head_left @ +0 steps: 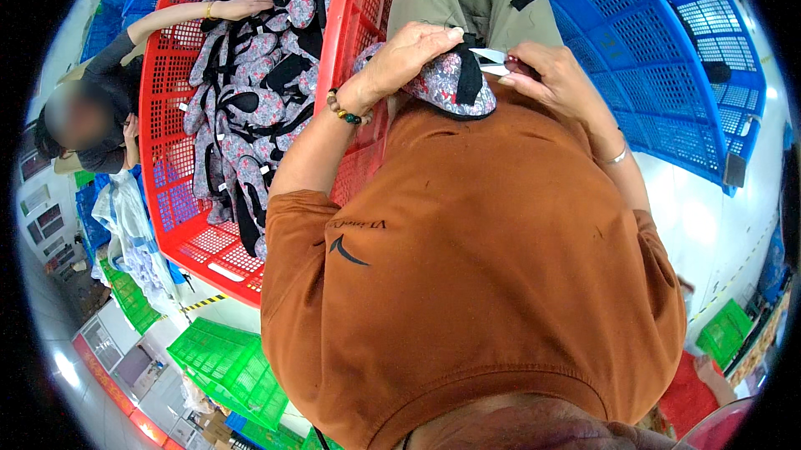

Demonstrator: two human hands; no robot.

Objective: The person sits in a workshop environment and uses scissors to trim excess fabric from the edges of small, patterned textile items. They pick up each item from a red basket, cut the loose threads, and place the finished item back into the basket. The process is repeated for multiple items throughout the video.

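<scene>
A padded grey fabric piece with a pink-and-red floral print and black bands (450, 83) rests on my lap. My left hand (413, 54) is closed on its upper left side, thumb and fingers pressing near a black strip. From the right, my right hand (551, 79) grips a small pair of thread snips (491, 55). Their two pale blades are spread apart and point left, at the black band. The handle is mostly hidden inside my fingers. Exactly what kind of article the floral piece is, I cannot tell.
To my left stands a red plastic crate (334, 41) heaped with similar floral pieces (250, 108). Another person's hand (242, 8) reaches into it from the far left. Blue crates (617, 41) lean at my right. Green crates (229, 367) sit behind on the left.
</scene>
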